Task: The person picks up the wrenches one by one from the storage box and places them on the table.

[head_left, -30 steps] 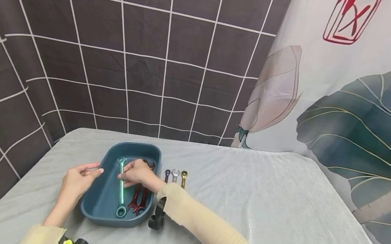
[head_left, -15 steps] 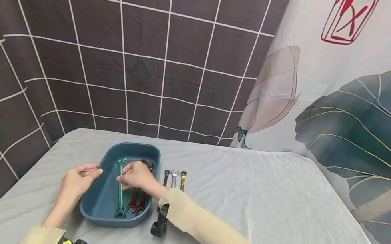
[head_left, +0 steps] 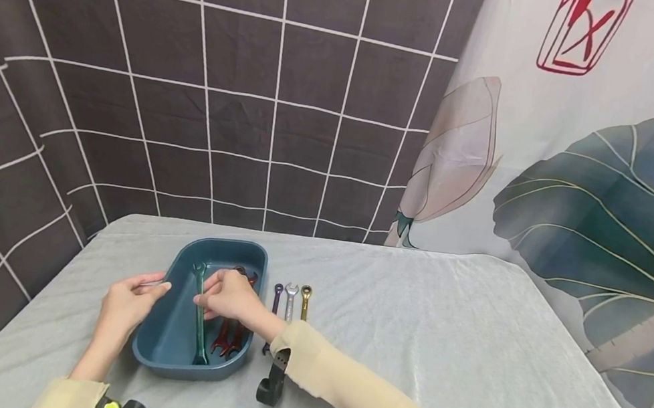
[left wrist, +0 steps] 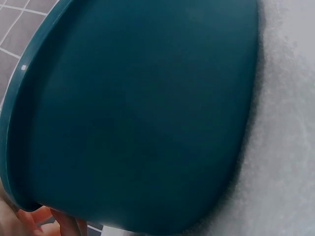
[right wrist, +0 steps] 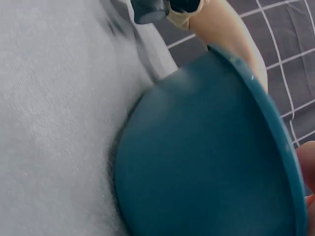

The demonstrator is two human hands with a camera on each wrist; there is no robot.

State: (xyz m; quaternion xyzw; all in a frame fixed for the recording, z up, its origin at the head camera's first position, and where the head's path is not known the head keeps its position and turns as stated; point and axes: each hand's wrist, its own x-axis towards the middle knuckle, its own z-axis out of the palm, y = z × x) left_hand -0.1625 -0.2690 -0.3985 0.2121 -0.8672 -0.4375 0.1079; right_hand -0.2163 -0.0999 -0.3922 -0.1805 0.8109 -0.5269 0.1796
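In the head view, a blue basin [head_left: 185,372] stands on the cloth at the left of the table. My right hand [head_left: 234,300] is inside it and pinches a green combination wrench [head_left: 199,334] around the middle of its shaft. That wrench lies lengthwise in the basin, its lower end turned edge-on. Two dark red wrenches [head_left: 222,341] lie to its right, partly hidden by the hand. My left hand [head_left: 130,303] pinches the basin's left rim between thumb and fingers. Both wrist views mostly show the basin's outer wall [left wrist: 147,108], with a few fingertips [right wrist: 307,162] at the edge.
Right of the basin a purple wrench [head_left: 276,299], a silver wrench [head_left: 291,297] and a gold wrench [head_left: 306,301] lie side by side, their lower parts behind the right arm. Grey cloth [head_left: 439,338] covers the table up to a dark checked curtain [head_left: 245,121].
The green wrench has rolled about its length, so its ring end shows edge-on now, and shifted slightly left. My right wrist has turned and moved a little right. The left hand stays put.
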